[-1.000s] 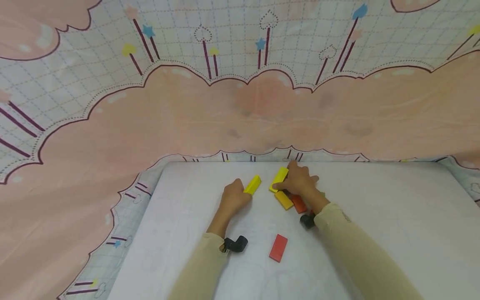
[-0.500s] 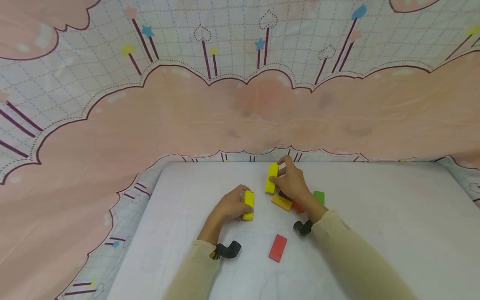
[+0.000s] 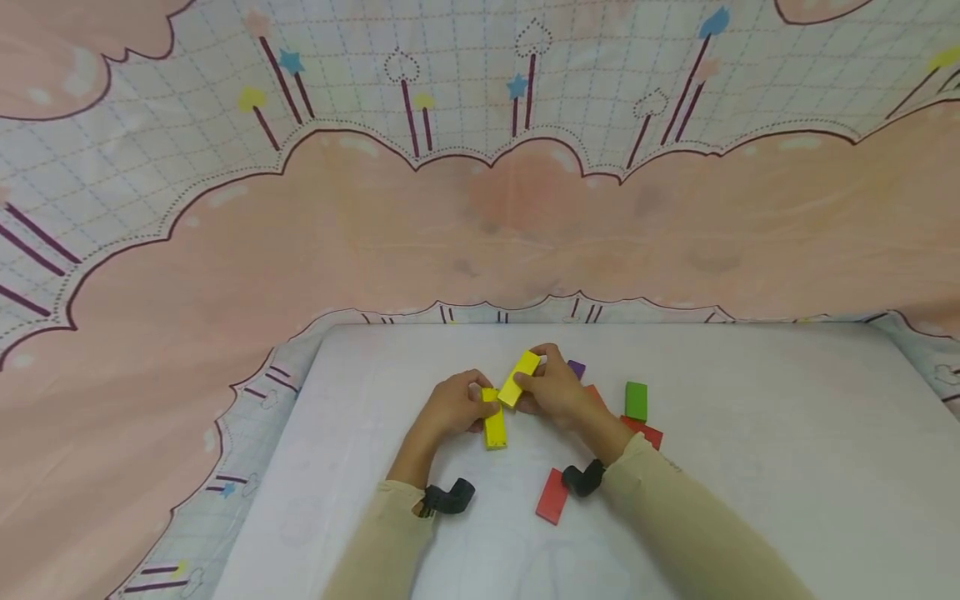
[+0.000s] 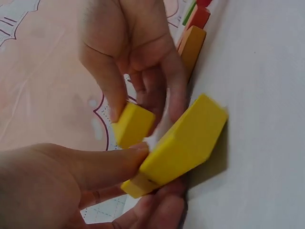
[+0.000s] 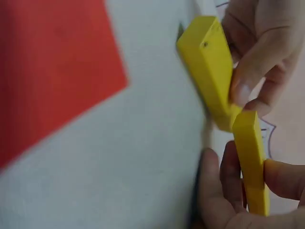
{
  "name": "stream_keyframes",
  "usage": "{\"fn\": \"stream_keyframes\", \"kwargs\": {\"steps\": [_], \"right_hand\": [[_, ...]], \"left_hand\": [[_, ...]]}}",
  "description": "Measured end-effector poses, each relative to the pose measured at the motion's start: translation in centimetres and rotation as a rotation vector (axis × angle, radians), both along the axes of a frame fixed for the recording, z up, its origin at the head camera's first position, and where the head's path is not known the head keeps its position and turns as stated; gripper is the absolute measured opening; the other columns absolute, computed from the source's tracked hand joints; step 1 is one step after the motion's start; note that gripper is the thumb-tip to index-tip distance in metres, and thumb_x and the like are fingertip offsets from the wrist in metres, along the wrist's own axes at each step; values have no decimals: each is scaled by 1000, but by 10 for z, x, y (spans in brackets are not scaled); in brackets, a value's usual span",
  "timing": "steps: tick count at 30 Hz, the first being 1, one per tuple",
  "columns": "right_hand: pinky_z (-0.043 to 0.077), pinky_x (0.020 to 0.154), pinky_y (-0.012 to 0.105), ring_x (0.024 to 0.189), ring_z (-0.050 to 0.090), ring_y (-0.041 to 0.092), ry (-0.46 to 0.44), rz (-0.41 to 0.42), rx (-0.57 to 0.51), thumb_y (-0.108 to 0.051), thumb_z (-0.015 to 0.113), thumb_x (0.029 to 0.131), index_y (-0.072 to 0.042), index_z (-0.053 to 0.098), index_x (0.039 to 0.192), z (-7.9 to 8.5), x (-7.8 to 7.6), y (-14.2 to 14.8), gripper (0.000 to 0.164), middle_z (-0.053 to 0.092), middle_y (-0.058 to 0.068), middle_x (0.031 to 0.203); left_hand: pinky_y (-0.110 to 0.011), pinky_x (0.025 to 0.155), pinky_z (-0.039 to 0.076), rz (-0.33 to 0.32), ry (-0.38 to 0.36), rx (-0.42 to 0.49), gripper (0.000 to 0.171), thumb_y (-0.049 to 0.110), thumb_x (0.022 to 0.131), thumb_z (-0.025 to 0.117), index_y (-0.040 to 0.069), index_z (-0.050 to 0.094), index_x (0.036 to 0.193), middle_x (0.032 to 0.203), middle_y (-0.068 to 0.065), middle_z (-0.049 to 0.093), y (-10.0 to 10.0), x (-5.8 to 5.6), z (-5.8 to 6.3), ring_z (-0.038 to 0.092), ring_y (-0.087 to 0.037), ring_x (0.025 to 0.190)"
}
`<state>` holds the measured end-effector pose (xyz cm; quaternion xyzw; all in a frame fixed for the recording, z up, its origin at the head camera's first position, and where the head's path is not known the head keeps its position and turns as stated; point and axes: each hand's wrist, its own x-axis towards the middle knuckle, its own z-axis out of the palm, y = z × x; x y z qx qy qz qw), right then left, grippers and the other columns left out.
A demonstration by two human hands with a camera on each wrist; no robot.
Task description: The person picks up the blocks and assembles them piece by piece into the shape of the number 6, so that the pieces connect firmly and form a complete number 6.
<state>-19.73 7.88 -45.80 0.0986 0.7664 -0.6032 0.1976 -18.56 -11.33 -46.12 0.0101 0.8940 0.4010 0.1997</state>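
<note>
Pinching 1 yellow block point(image 3: 495, 432), the left grip point(image 3: 452, 406) sits beside the right grip point(image 3: 555, 388), which clamps another yellow block point(image 3: 522, 367).

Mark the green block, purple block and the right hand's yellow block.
Green block point(image 3: 636, 400): head view, middle of upper face.
Purple block point(image 3: 577, 368): head view, its visible part.
Yellow block point(image 3: 525, 365) in the right hand point(image 3: 558, 392): head view, upper face's far half.

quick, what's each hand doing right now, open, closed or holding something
Left hand: closed, holding a yellow block.
Right hand: closed, holding a second yellow block.
</note>
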Motion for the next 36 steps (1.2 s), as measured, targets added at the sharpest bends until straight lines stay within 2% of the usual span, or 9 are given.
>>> {"fn": "stream_keyframes", "kwargs": {"steps": [2, 9, 13, 19, 23, 28, 36], "right_hand": [[62, 74, 28, 94, 66, 25, -3, -2, 20, -18, 67, 100, -19, 33, 148, -1, -1, -1, 59, 53, 17, 122], [56, 67, 23, 74, 64, 22, 66, 33, 267, -26, 70, 98, -17, 36, 140, -2, -10, 8, 55, 61, 14, 108], [56, 64, 23, 71, 64, 21, 80, 58, 338, -29, 73, 96, -15, 40, 136, -2, -14, 13, 53, 62, 13, 101], [50, 59, 23, 65, 61, 19, 162, 142, 457, -37, 74, 95, -12, 48, 130, -6, -20, 14, 51, 64, 9, 87], [51, 65, 27, 74, 61, 21, 156, 212, 522, -42, 78, 89, -12, 48, 134, -7, -24, 16, 62, 64, 10, 95], [57, 83, 36, 95, 59, 25, 144, 281, 544, -38, 88, 80, -12, 48, 140, -3, -25, 19, 76, 64, 13, 116], [57, 94, 42, 103, 58, 27, 141, 272, 556, -39, 85, 82, -15, 46, 146, -7, -28, 14, 78, 63, 13, 126]], "left_hand": [[-27, 59, 51, -2, 21, -40, 29, 25, 89, 80, 16, 69, 114, 80, -8, 61, -1, 0, 1, 61, -21, 65], [-30, 65, 46, -61, 74, -142, 32, 29, 86, 83, 20, 72, 115, 84, -5, 61, -2, -1, 0, 56, -20, 77], [-29, 65, 46, -88, 89, -138, 32, 29, 87, 82, 20, 72, 116, 84, -4, 61, -3, -1, -2, 56, -20, 77], [-31, 68, 47, -154, 84, -104, 41, 34, 90, 79, 20, 68, 127, 86, -3, 62, -10, -3, -1, 56, -20, 77], [-32, 74, 48, -186, 63, -74, 46, 32, 88, 81, 17, 66, 128, 91, -2, 63, -18, -6, -1, 58, -19, 82], [-31, 76, 49, -216, 37, -58, 45, 27, 83, 86, 16, 66, 121, 93, -2, 62, -20, -7, -4, 57, -18, 84], [-30, 73, 47, -213, 54, -77, 45, 29, 85, 84, 17, 65, 125, 91, -2, 60, -18, -2, -3, 56, -18, 83]]}}
